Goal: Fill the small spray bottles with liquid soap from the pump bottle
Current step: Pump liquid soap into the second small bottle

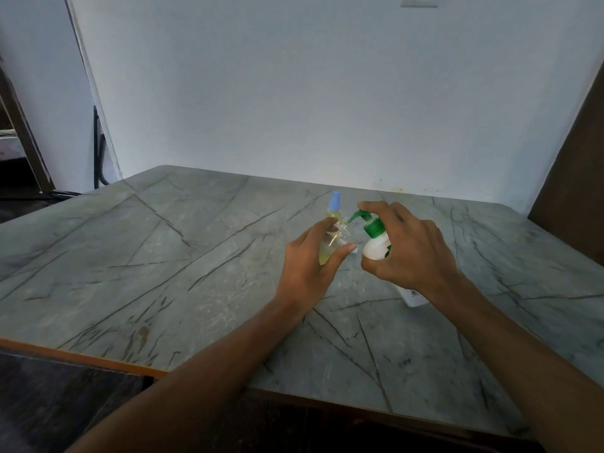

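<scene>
The left hand [310,266] is curled round a small clear bottle [328,248]. The thumb lies across the bottle's near side and the fingers are wrapped behind it. The bottle is partly full of pale yellow liquid and its neck is open at the top.

The right hand [411,253] grips a white pump bottle [376,248] that leans toward the left hand. Its fingers are curled round the body and the forefinger rests on top of the green pump head [367,217]. The green spout points at the open neck of the small bottle, right at its mouth. I cannot tell whether soap is coming out. The base of the pump bottle shows below the right wrist, down on the table [163,256].

Just beyond the left hand's fingertips a second small bottle [335,209] stands upright. It has a blue spray cap and yellow liquid inside. Between the two hands, beside the left thumb tip, lies a small pale piece too blurred to name.

The table is grey stone-patterned with dark veins. Beyond both hands is a white wall [294,93], and far to the left of the left hand a dark cable [96,148] hangs down.
</scene>
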Tool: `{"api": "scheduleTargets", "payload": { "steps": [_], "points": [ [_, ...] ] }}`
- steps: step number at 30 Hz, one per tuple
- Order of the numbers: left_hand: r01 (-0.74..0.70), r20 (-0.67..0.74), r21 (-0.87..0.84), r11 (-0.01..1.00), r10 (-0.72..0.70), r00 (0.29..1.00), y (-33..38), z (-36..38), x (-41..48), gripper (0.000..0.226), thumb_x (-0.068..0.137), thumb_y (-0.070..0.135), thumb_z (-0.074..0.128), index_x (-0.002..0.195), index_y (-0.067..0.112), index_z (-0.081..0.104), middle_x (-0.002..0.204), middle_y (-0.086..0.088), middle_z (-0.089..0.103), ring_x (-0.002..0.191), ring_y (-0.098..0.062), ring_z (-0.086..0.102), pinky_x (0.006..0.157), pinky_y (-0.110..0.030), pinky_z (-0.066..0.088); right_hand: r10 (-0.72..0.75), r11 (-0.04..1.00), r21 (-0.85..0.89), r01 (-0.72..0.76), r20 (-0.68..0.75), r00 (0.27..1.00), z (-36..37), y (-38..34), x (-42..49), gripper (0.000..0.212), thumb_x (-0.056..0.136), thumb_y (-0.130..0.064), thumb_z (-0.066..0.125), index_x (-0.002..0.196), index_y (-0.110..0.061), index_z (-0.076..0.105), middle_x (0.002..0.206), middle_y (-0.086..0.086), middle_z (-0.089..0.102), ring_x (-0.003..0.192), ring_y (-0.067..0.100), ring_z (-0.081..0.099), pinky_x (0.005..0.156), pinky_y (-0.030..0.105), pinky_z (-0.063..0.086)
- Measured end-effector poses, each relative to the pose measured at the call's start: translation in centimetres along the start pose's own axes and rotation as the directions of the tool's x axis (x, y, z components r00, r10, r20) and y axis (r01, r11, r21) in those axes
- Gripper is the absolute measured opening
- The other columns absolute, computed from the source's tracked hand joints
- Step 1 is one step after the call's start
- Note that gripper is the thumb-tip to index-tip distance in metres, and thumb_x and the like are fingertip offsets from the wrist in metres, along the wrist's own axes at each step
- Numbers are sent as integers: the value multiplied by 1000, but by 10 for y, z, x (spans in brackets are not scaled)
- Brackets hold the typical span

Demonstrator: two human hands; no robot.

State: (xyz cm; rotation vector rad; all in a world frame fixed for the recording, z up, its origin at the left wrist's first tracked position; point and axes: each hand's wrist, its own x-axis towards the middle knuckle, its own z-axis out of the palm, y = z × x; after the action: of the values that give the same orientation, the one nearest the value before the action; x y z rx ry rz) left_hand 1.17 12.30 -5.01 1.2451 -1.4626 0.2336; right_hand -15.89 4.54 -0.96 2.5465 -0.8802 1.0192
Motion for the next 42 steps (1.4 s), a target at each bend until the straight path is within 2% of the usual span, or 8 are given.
{"api": "scheduleTargets", "payload": {
  "steps": [6,11,17,22,31,37,40,42],
  "points": [
    [-15,26,8,1000,15,1000,1,1,-1,51,84,38,70,124,8,58,110,-3,69,93,-9,63,81,-1,40,0,1000,-2,0,-42,999,0,-1,-1,76,59,-47,71,128,-26,48,96,4,61,63,24,60,55,31,52],
    [13,-11,8,1000,-12,1000,-1,0,2,52,83,38,70,123,8,59,106,-2,70,88,3,55,78,2,39,2,998,-67,-1,18,1000,0,0,-1,89,60,-48,73,141,-32,38,96,-1,59,64,20,56,56,32,53],
    [13,-24,16,1000,-13,1000,-2,0,5,50,83,35,72,124,8,59,109,-3,69,91,5,53,79,4,37,9,997,-73,-9,-1,1000,-2,0,-4,97,63,-49,68,151,-39,26,89,-5,51,60,17,51,52,33,52],
    [16,-21,20,1000,-15,1000,-2,-1,5,50,84,35,71,125,10,58,111,-2,69,92,5,52,80,3,38,15,996,-83,-14,20,1000,-2,0,-4,100,64,-57,70,151,-41,23,95,-5,54,63,17,53,55,33,53],
    [14,-27,7,1000,-14,1000,-1,-1,4,49,84,34,72,124,8,59,110,-3,69,91,4,53,79,2,38,5,1000,-22,-5,11,1000,-2,-1,-2,90,59,-48,69,142,-34,35,91,-1,57,61,16,51,56,24,42],
    [-6,7,0,1000,6,1000,0,0,1,51,84,35,71,124,8,59,109,-4,69,91,0,57,81,0,40,16,1000,1,-16,-1,1000,-2,0,-1,82,57,-49,70,132,-32,42,94,2,60,64,21,58,58,27,47],
    [-23,19,4,1000,23,1000,1,1,1,51,84,36,70,125,8,58,110,-3,69,93,-7,62,82,-10,45,20,1000,10,-19,-27,999,0,0,0,78,56,-48,70,128,-27,50,94,1,60,63,21,58,58,25,44],
    [-27,19,10,1000,26,999,1,1,1,50,85,35,70,125,7,58,111,-4,69,94,-8,62,82,-12,46,18,1000,19,-18,-32,999,0,0,0,76,56,-48,71,127,-27,51,93,1,60,64,21,58,57,26,47]
  ]
}}
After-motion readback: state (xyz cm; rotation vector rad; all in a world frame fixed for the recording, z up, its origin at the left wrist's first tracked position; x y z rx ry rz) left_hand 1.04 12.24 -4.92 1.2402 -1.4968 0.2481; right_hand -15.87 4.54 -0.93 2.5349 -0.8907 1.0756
